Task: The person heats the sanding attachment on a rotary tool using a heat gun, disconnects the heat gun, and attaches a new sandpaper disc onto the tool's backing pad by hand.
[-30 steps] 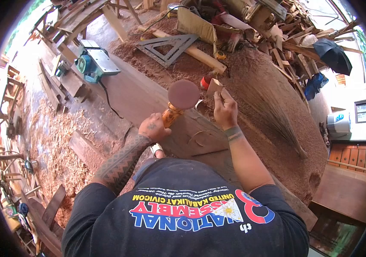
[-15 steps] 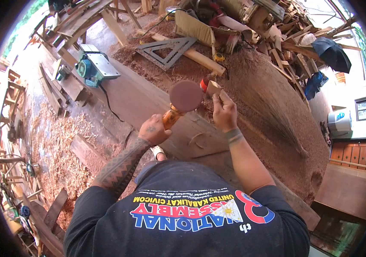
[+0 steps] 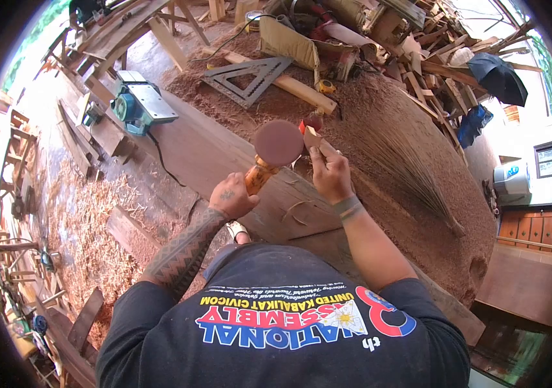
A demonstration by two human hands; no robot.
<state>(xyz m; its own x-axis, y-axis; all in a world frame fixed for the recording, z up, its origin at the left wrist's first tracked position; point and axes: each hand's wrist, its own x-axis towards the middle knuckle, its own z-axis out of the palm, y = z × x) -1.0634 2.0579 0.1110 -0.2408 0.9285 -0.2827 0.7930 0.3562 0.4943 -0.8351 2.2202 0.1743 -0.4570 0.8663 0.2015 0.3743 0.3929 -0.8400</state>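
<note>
My left hand (image 3: pixel 232 196) is wrapped round the orange-brown handle of a tool (image 3: pixel 258 176) with a round, dark reddish-brown disc (image 3: pixel 279 143) at its top. Just to the right, my right hand (image 3: pixel 332 171) pinches a small wooden piece (image 3: pixel 313 138), tilted, its upper end close to the disc's right edge. Whether the piece touches the disc I cannot tell. Behind the piece shows a red round object (image 3: pixel 310 123), partly hidden. Below both hands lies a wide wooden plank (image 3: pixel 224 152).
A green power planer (image 3: pixel 139 103) rests on the plank's upper left, its cord trailing down. Beyond are a triangular square (image 3: pixel 247 79) and a wooden bar (image 3: pixel 305 92) among sawdust. A stick broom (image 3: pixel 412 161) lies at right, below scrap wood (image 3: pixel 447 77) and a dark umbrella (image 3: pixel 499 77).
My right hand has moved slightly left with the wooden piece, which is now turned more edge-on and nearer the disc. My left hand has kept its hold on the handle.
</note>
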